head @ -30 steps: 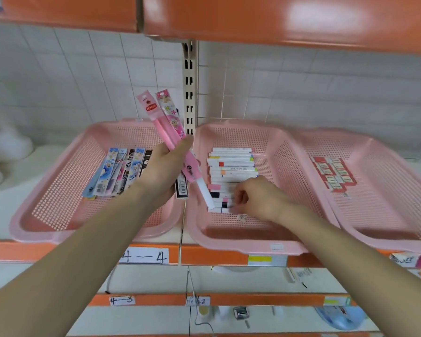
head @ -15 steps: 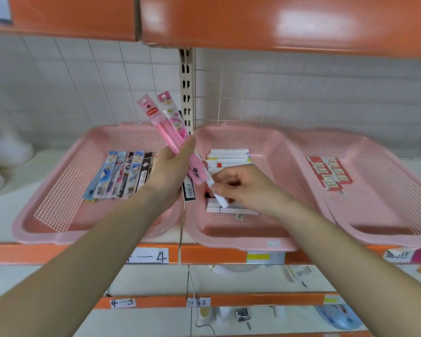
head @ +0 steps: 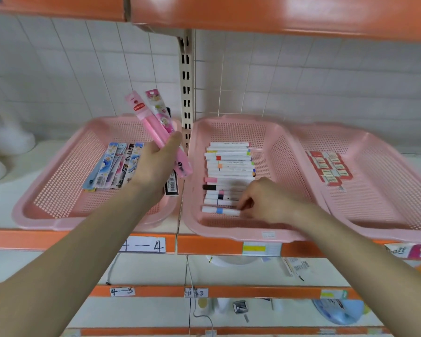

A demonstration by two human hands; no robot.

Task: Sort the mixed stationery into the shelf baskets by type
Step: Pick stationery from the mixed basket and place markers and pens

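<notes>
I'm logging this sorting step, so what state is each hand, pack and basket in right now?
left hand, gripping pink pen packs, raised and tilted.
right hand, fingertips at nearest marker; grip blurred.
left basket, holds sorted pen packs in a row.
middle basket, markers in a row.
right basket, erasers grouped flat.

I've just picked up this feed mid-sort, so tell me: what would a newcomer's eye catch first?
The left hand holds pink packaged pens raised above the gap between the left basket and middle basket. The right hand is down in the middle basket, seemingly pinching the nearest marker of a neat white row. Red-and-white erasers lie in the right basket.
</notes>
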